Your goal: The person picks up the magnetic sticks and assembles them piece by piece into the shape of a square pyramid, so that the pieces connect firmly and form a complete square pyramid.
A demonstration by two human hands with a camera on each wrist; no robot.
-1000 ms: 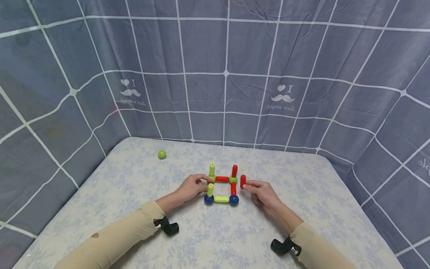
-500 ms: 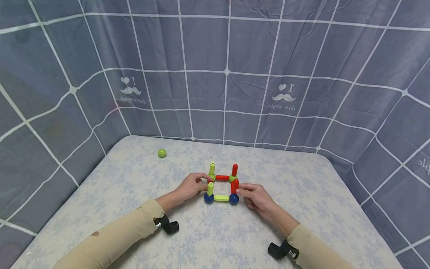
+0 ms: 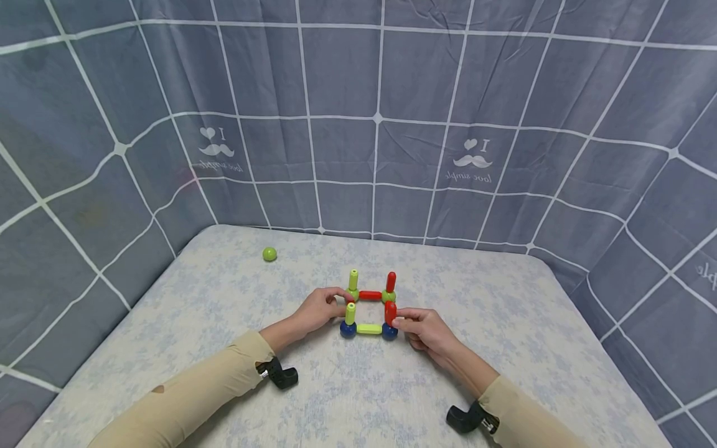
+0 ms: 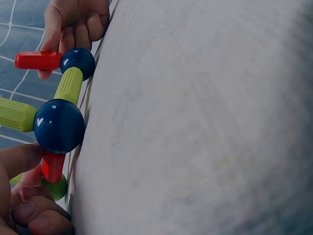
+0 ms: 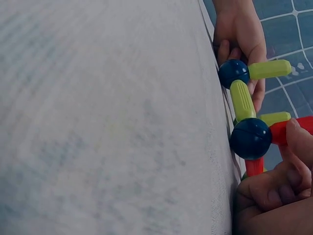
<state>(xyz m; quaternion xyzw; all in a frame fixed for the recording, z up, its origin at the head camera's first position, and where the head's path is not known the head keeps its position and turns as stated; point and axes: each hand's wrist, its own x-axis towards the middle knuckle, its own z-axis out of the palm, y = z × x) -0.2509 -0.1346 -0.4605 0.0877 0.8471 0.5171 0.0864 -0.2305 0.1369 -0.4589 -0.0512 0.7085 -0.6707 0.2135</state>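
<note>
In the head view, a lone green ball (image 3: 269,254) is lying toward the upper left of the table (image 3: 224,348), well apart from everything else. Moving right, the left hand (image 3: 317,309) is sitting just left of centre with its fingers curled around the back-left corner of the rod-and-ball frame (image 3: 368,312), gripping it beside the near upright green rod (image 3: 350,313). The left wrist view is showing that hand's fingertips (image 4: 29,208) wrapping a short red rod under a blue ball (image 4: 59,125).

The frame itself is standing at the centre of the table: a flat square with a green rod (image 3: 368,330) running between two blue balls along the near edge, a red rod (image 3: 370,295) across the far edge, and uprights rising from the corners.

Just right of it, the right hand (image 3: 421,328) is pinching the upright red rod (image 3: 389,312) that is sitting on the near-right blue ball (image 3: 389,331); the right wrist view is showing its thumb and fingers (image 5: 298,147) closing on that red piece. Black wrist mounts are lying at lower centre and lower right.
</note>
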